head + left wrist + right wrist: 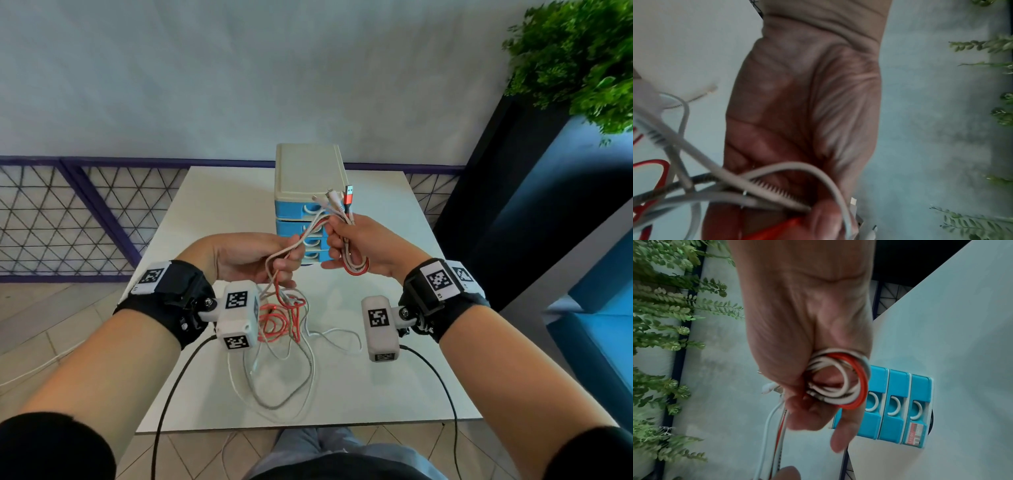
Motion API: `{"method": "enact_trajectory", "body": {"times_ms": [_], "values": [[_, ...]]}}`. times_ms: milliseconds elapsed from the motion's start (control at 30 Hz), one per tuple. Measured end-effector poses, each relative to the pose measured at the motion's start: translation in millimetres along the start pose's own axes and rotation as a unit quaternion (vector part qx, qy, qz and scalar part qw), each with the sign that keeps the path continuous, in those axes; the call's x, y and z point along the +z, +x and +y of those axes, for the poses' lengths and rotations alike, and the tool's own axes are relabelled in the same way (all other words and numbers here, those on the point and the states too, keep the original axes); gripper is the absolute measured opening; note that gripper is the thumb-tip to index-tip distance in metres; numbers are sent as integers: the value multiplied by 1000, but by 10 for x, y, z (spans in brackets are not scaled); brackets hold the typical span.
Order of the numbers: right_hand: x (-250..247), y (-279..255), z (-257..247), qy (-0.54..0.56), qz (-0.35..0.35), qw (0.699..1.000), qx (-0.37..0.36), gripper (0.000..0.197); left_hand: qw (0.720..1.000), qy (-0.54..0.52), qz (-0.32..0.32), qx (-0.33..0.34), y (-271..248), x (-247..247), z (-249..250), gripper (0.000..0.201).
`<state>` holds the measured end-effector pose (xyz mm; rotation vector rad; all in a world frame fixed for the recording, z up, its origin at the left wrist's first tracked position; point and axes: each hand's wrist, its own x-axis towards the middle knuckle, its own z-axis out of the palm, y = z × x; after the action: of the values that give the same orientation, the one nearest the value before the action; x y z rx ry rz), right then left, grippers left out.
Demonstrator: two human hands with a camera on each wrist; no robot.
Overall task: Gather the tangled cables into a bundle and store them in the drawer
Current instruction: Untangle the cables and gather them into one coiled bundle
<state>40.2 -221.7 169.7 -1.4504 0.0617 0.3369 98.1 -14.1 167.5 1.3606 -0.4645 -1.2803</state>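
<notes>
Your right hand (356, 245) gripped a small coil of white and red cables (838, 382), their plug ends (337, 198) sticking up past your fingers, just in front of the blue-fronted drawer unit (308, 178) at the back of the white table (394, 377). Your left hand (250, 257) pinched the strands running out of that coil, and the rest of the tangle (284, 342) hung from it down to the tabletop. All the drawers (898, 402) were closed.
</notes>
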Motion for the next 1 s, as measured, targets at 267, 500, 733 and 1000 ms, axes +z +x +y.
{"method": "enact_trajectory", "body": {"times_ms": [267, 500, 733, 1000], "values": [[-88, 143, 66, 54, 90, 994, 6, 28, 991, -27, 101, 77, 189, 171, 21, 33], [-115, 102, 94, 61, 76, 995, 6, 29, 997, -34, 50, 48, 128, 104, -36, 36], [-95, 120, 116, 66, 73, 995, -6, 29, 990, 105, 91, 16, 102, 36, 16, 41], [-112, 158, 67, 68, 130, 989, -19, 30, 988, 67, 137, 21, 160, -3, -19, 39]]}}
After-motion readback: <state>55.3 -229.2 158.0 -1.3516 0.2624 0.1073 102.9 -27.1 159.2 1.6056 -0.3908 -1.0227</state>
